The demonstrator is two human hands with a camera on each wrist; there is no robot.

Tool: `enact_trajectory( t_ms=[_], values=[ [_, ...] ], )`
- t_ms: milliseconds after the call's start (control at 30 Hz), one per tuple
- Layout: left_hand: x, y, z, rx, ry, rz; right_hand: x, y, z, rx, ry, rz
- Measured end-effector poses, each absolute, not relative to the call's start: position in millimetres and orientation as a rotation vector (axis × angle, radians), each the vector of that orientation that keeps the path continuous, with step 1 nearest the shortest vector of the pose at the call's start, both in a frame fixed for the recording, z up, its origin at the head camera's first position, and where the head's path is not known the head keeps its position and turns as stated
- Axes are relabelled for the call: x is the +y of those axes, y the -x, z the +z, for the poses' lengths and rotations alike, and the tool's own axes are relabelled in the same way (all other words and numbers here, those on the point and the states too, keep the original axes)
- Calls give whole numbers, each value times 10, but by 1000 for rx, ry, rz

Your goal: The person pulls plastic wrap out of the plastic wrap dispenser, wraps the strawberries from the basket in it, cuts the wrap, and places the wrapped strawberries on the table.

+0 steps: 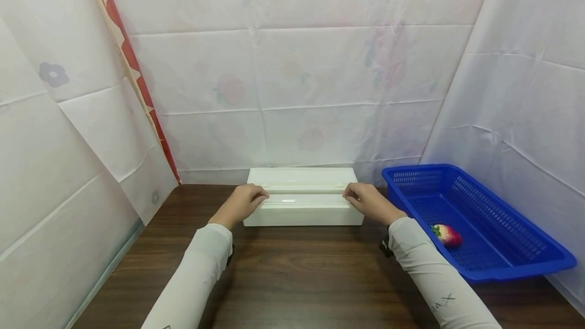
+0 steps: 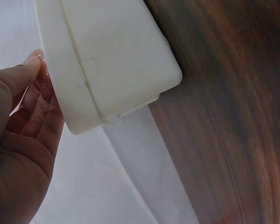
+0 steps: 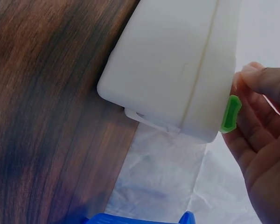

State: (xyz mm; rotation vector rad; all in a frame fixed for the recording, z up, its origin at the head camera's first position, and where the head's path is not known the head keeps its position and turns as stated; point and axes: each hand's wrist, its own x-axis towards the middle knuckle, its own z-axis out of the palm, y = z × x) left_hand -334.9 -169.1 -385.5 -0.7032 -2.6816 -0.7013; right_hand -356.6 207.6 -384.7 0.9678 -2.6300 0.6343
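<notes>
A long white cling film dispenser (image 1: 303, 216) lies crosswise on the brown wooden table, near the back wall. My left hand (image 1: 242, 202) is at its left end, thumb and fingertips pinching clear film (image 2: 45, 95) close over the top. At the opposite end, my right hand (image 1: 370, 201) has its thumb and index finger pinched together at the film's edge. Beside the right fingers, a small green piece (image 3: 230, 114) sticks out from the dispenser's top; in the head view that hand hides it.
To the right stands a blue plastic basket (image 1: 516, 271) with perforated walls, holding a red and white strawberry (image 1: 449, 236). White patterned sheets (image 1: 297, 75) hang behind and along both sides. Wooden tabletop (image 1: 306, 278) stretches between the forearms.
</notes>
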Motion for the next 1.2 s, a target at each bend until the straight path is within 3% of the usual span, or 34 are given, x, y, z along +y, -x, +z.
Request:
enact_trajectory(
  t_ms=[1200],
  values=[
    [-1705,3337,-3729,-2683,622,-847,2130,3567,-3682,-2584,-897,756]
  ],
)
